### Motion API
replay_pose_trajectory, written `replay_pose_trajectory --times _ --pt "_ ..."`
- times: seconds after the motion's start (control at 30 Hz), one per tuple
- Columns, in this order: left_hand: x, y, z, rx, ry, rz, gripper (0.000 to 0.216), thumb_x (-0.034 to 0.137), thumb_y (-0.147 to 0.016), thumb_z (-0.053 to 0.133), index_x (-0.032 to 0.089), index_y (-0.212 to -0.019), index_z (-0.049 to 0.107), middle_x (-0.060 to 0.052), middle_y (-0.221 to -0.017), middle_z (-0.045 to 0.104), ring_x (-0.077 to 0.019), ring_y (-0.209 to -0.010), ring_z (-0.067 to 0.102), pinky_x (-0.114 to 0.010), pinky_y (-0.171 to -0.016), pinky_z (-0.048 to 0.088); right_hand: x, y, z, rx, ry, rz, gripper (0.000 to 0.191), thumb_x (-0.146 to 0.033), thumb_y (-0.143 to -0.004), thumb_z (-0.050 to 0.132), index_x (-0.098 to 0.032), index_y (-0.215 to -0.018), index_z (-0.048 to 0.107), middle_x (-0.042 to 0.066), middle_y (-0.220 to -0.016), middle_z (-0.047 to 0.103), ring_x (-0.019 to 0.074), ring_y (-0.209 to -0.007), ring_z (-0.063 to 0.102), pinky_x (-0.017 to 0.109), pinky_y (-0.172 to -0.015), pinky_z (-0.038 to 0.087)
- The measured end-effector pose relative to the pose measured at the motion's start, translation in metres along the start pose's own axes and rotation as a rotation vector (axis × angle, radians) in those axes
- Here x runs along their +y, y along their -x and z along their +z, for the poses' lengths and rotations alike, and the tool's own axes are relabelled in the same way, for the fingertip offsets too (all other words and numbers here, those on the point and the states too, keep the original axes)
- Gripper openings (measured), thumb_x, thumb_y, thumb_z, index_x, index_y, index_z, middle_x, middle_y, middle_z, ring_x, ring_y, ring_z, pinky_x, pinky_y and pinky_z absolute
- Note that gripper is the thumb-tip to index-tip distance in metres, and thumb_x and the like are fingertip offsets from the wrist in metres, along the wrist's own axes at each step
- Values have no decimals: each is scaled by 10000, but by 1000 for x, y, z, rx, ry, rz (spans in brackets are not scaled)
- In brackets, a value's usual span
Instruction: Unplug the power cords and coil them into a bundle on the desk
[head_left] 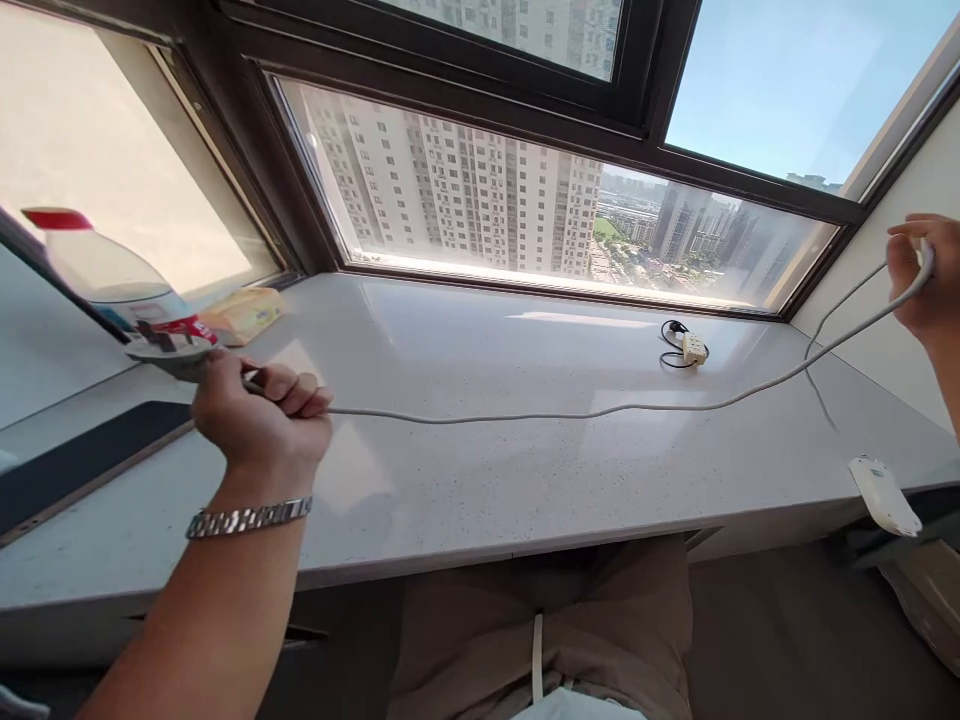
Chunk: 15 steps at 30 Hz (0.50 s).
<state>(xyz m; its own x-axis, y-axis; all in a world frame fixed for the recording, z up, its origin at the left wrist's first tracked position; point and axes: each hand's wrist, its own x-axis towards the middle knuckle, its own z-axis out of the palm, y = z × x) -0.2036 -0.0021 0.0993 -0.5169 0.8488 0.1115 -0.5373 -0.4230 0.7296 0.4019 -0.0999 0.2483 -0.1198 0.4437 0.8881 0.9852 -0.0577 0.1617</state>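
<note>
A long white cable (570,410) stretches across the pale stone window sill (465,470). My left hand (259,410), with a metal watch on the wrist, grips one end of it at the left. At the far right, raised against the wall, my right hand (926,280) grips the other part of the cable. A white plug block (883,495) hangs below my right hand over the sill's front edge; whether it joins the cable is hidden.
A white bottle with a red cap (112,280) stands at the left, a yellow packet (244,313) beside it. A small white socket with a black cord (690,347) lies near the window. A dark flat panel (82,460) lies at the left edge.
</note>
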Motion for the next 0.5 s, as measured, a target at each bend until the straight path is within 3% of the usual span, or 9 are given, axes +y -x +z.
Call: replay_pose_trajectory --times 0.13,0.23,0.37,0.5 --pt "-10 12 9 -176 0 14 234 167 -787 471 197 -597 337 98 -358 244 -63 -335 106 -202 -364 95 -79 14 40 -176 -176 -143 458 -523 -945 388 -142 -1102 587 209 -1303 490 272 -1250 462 438 -1008 397" --pt "-17 23 20 -312 1 18 250 205 -769 552 195 -595 373 103 -354 238 -48 -326 114 -199 -359 76 -123 24 66 -244 -283 -248 449 -550 -932 389 -174 -1047 605 180 -1296 513 319 -1232 467 503 -1018 372" --pt "-31 33 32 -442 -47 13 331 340 -702 706 191 -599 430 108 -381 261 -28 -329 157 -188 -352 98 -163 28 90 -335 -413 -315 446 -550 -931 384 -193 -1100 593 164 -1312 520 335 -1233 469 517 -995 390" --pt "-54 38 36 -538 -282 -77 334 410 -681 711 193 -617 466 105 -419 263 -34 -350 177 -195 -353 113 -185 34 108 -390 -456 -322 434 -532 -936 379 -198 -1109 597 163 -1311 524 336 -1226 470 520 -993 391"
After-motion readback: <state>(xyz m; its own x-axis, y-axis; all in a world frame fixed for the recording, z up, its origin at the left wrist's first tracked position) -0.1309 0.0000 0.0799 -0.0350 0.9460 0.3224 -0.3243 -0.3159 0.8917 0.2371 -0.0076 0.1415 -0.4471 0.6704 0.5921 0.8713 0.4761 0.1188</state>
